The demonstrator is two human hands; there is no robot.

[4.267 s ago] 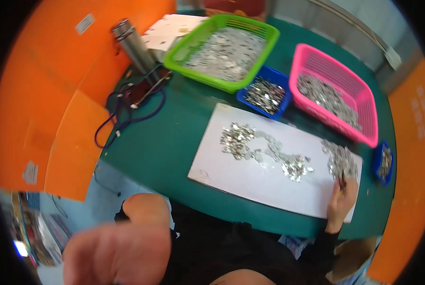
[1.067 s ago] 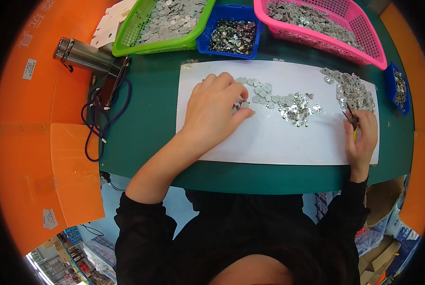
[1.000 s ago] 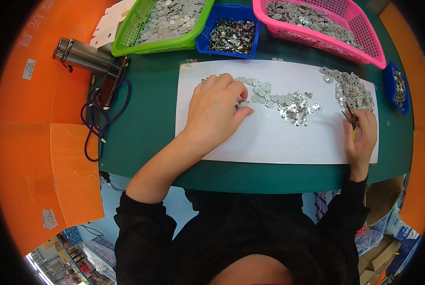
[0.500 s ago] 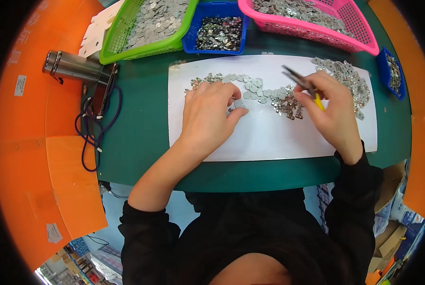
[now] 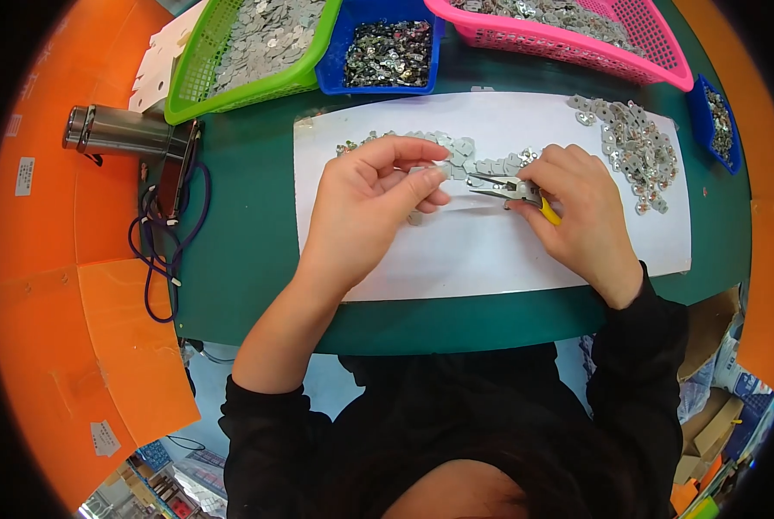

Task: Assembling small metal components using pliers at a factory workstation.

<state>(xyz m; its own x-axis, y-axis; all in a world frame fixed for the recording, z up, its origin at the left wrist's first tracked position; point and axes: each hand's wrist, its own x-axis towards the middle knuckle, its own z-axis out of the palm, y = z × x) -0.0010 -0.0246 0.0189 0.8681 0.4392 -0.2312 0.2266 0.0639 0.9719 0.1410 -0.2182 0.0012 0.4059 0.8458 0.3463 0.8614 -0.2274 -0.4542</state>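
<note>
My left hand (image 5: 356, 208) is raised over the white sheet, thumb and forefinger pinched together. Whatever they hold is too small to make out. My right hand (image 5: 577, 216) grips needle-nose pliers (image 5: 501, 186) with yellow handles. Their jaws are parted and point left, a short way from my left fingertips. Behind the hands lie pale grey flat pieces (image 5: 460, 151). Small shiny metal parts (image 5: 369, 141) sit beyond my left hand, partly hidden by it. On the sheet's right side is a heap of grey pieces with metal parts (image 5: 638, 151).
The white sheet (image 5: 456, 268) lies on a green table (image 5: 240, 285). At the back stand a green basket (image 5: 248, 99), a blue bin (image 5: 378, 89) and a pink basket (image 5: 560, 56), all filled with small parts. Another blue bin (image 5: 703, 130) is at right. A steel flask (image 5: 127, 130) and dark cord (image 5: 198, 225) lie left.
My left hand has lifted from the grey pieces, fingertips now pinched. My right hand has brought the pliers left and nearer, turning the jaws toward my left hand. The view has shifted slightly.
</note>
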